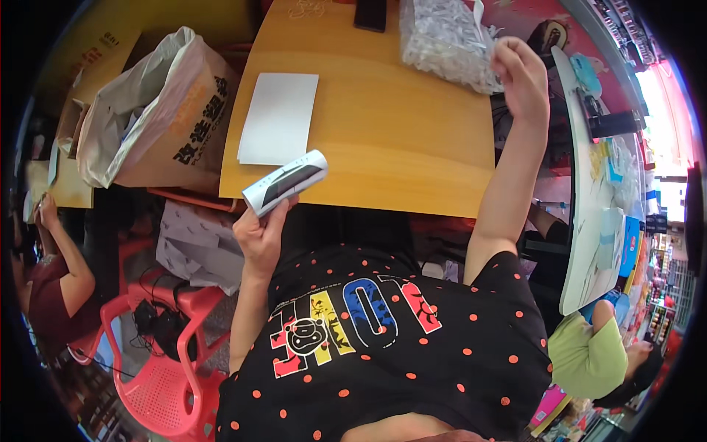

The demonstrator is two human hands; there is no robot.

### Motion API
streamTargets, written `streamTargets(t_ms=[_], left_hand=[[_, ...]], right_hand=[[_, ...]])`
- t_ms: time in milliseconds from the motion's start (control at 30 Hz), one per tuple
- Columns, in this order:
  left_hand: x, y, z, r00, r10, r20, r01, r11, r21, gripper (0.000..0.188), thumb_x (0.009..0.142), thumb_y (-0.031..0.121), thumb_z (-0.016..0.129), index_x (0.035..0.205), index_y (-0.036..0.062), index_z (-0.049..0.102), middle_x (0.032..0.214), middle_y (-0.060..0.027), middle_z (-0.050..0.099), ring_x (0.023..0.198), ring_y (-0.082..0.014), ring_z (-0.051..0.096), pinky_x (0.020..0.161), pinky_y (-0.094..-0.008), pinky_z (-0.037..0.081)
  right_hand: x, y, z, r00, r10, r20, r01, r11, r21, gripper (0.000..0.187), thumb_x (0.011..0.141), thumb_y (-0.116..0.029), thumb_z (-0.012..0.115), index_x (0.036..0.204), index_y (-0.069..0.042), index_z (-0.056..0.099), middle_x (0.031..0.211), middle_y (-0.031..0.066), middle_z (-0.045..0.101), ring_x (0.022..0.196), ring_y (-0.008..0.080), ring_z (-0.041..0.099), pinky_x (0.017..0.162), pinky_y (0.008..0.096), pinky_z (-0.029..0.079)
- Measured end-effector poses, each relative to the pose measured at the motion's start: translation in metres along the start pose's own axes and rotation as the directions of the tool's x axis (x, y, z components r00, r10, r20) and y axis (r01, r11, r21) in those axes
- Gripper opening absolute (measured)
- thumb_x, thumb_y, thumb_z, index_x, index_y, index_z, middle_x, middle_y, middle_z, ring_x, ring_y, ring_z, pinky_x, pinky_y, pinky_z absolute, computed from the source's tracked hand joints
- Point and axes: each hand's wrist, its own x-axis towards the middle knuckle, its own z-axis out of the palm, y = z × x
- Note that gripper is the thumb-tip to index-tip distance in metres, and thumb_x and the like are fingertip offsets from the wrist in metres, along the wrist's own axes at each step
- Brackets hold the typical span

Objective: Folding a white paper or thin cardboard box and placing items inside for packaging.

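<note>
My left hand (263, 234) grips a white curled paper sleeve (286, 182) with a dark printed picture on it, held up over the table's near edge. Its fingers wrap the lower side of the sleeve. Just beyond lies a stack of white sheets (278, 118), flat on the wooden table (383, 140). Reaching to the far right, my right hand (521, 77) is beside a clear plastic bag (449, 44) full of small whitish, see-through pieces. Its fingers are bent together at the bag's right side; anything between them is too small to make out.
A large open beige sack (158, 121) stands left of the table. A dark phone (370, 15) lies at the far edge. Below the sack is a red plastic chair (166, 383) with cables. Other people work at the left and right (589, 353), beside a white table (582, 221).
</note>
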Motion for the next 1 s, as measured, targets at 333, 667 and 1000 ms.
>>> streamTargets(t_ms=[333,667,1000], left_hand=[[0.0,0.007,0.006,0.987,-0.161,-0.027,0.15,0.959,-0.241,0.022,0.091,0.001,0.055,0.11,-0.0103,0.059,0.1,-0.0171,0.066,0.085,-0.0242,0.068,0.078,-0.0325,0.057],[0.024,0.011,0.008,0.939,-0.343,-0.002,0.28,0.768,-0.576,0.021,0.091,0.009,0.057,0.102,-0.0081,0.062,0.094,-0.0191,0.068,0.079,-0.0266,0.07,0.073,-0.0331,0.059],[0.017,0.015,0.01,0.956,-0.294,-0.004,0.25,0.82,-0.514,0.024,0.092,0.011,0.058,0.102,-0.0098,0.062,0.091,-0.0201,0.068,0.078,-0.0271,0.07,0.072,-0.0336,0.059]], right_hand=[[0.046,0.086,-0.055,0.863,-0.404,-0.305,-0.034,0.555,-0.831,0.02,0.082,-0.019,0.066,0.094,-0.003,0.069,0.087,0.0105,0.069,0.082,0.023,0.066,0.076,0.0314,0.05],[-0.139,0.034,0.157,0.971,-0.029,0.239,0.014,0.998,0.067,0.011,0.077,0.001,0.071,0.087,-0.001,0.067,0.082,-0.0017,0.057,0.065,0.0027,0.043,0.058,0.018,0.036],[-0.153,0.04,0.177,0.967,0.155,0.204,-0.199,0.956,0.214,0.006,0.079,-0.001,0.07,0.082,-0.001,0.065,0.083,0.0,0.063,0.07,0.0027,0.053,0.062,0.0174,0.041]])
